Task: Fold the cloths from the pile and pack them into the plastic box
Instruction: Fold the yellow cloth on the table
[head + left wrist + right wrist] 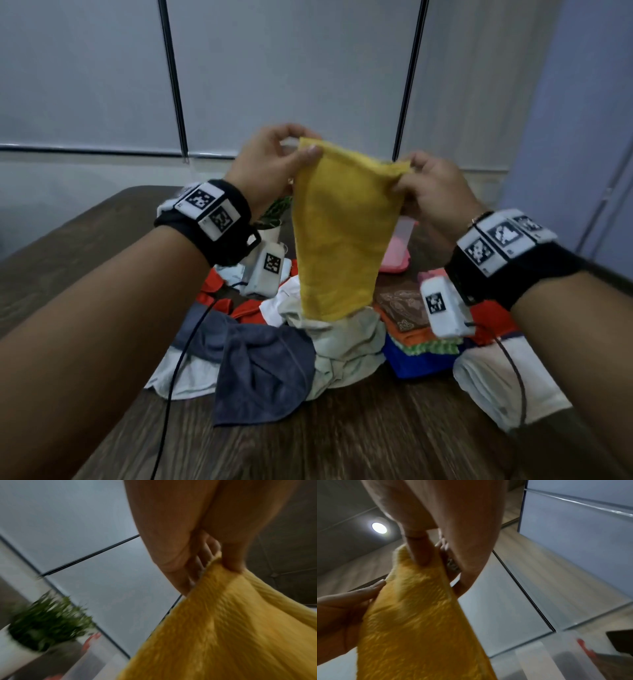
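the left hand (274, 164) and the right hand (428, 192) each pinch a top corner of the yellow cloth (342, 233), which hangs between them above the pile (291, 342) on the bench (342, 438). the plastic box (404, 233) sits beyond the right hand. the pinches look shallow, so a corner could slip free. the hem could also drag the pile.

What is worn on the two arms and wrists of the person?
No sleeves show. Each wrist has a black band carrying white blocks with black square-pattern markers: left wrist band, right wrist band. Under each hangs a white marked unit with a dark cable.
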